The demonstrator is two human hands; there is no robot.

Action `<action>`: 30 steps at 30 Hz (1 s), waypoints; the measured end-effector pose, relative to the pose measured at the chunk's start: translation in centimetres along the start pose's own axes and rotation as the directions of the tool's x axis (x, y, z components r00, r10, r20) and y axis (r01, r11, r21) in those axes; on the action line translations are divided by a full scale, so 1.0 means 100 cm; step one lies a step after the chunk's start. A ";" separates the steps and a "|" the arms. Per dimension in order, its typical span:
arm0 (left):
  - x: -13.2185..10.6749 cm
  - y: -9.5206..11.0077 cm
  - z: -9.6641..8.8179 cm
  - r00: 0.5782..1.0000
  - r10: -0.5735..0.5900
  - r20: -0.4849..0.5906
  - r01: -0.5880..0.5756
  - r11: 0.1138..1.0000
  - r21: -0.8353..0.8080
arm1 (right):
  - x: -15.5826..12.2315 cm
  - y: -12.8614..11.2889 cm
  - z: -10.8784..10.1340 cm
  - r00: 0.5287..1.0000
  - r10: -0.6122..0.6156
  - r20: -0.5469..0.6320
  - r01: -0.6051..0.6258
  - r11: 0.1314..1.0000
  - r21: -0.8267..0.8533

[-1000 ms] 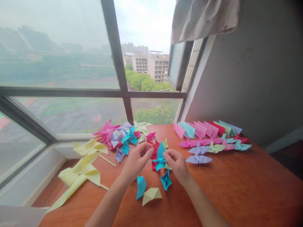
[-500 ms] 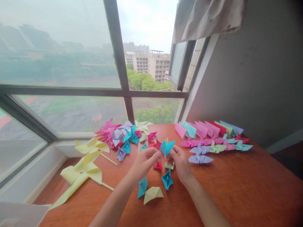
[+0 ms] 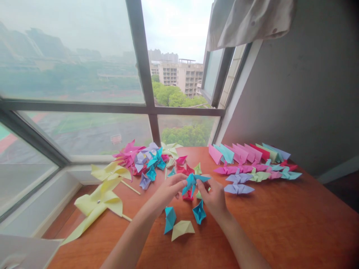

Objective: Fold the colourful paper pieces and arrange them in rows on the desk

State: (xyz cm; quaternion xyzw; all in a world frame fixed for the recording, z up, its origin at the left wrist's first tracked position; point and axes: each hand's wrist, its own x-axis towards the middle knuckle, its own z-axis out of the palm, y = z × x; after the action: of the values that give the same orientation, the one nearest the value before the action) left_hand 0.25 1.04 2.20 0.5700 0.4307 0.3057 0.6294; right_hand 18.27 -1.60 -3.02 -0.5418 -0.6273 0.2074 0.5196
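Above the wooden table (image 3: 280, 224): one blue folded paper (image 3: 191, 182), pinched in right hand (image 3: 214, 196), left hand (image 3: 169, 189) at its edge, grip unclear; shaping seemingly unfinished. Farther right: finished-looking paper birds (image 3: 239, 189), in rows.

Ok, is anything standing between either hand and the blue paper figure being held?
Nothing visible does. The right hand pinches the blue paper figure directly, and the left hand is close at its left side, though whether it touches is hard to tell.
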 end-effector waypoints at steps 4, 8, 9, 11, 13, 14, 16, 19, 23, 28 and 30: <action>-0.002 0.001 -0.003 0.999 0.008 0.043 -0.007 0.999 -0.034 | 0.000 0.001 0.000 0.999 0.026 -0.043 -0.027 0.999 -0.027; -0.001 0.001 -0.003 0.997 0.023 0.076 -0.022 1.000 -0.006 | 0.000 0.000 0.000 0.999 0.015 -0.043 -0.018 0.999 -0.051; 0.000 0.000 -0.003 0.997 0.035 0.074 -0.037 0.999 0.017 | 0.000 0.000 0.000 0.999 0.008 -0.038 -0.010 0.999 -0.053; 0.004 -0.002 -0.002 0.996 0.069 0.064 -0.073 0.995 0.060 | 0.000 -0.001 0.001 1.000 -0.002 -0.026 0.000 0.998 -0.056; 0.008 -0.007 -0.002 0.993 0.104 0.057 -0.108 0.991 0.080 | -0.001 -0.001 0.001 1.000 0.000 -0.012 -0.001 0.999 -0.054; 0.010 -0.009 -0.002 0.991 0.121 0.052 -0.124 0.989 0.077 | -0.001 -0.001 0.002 1.000 0.006 -0.007 -0.006 0.999 -0.050; 0.013 -0.014 -0.002 0.988 0.154 0.032 -0.156 0.986 0.067 | 0.000 -0.002 0.002 1.000 0.028 0.004 -0.028 0.999 -0.028; 0.014 -0.017 -0.002 0.984 0.179 0.007 -0.179 0.982 0.068 | 0.001 -0.003 0.002 0.995 0.096 0.026 -0.098 0.993 0.064; 0.011 -0.014 -0.001 0.985 0.171 0.022 -0.172 0.985 0.030 | 0.005 -0.002 0.001 0.954 0.268 0.137 -0.300 0.889 0.347; 0.007 -0.009 -0.001 0.988 0.150 0.023 -0.150 0.989 -0.007 | 0.009 0.005 0.003 0.876 0.377 0.302 -0.482 0.640 0.598; 0.007 -0.007 -0.001 0.992 0.130 0.006 -0.130 0.992 0.005 | 0.009 0.007 0.004 0.863 0.390 0.320 -0.502 0.603 0.619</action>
State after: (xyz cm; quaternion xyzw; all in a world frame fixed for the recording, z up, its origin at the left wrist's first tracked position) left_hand 0.40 1.54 1.42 0.5993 0.3919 0.3433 0.6078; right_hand 18.38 -0.42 -3.31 -0.4330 -0.3871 0.5874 0.5636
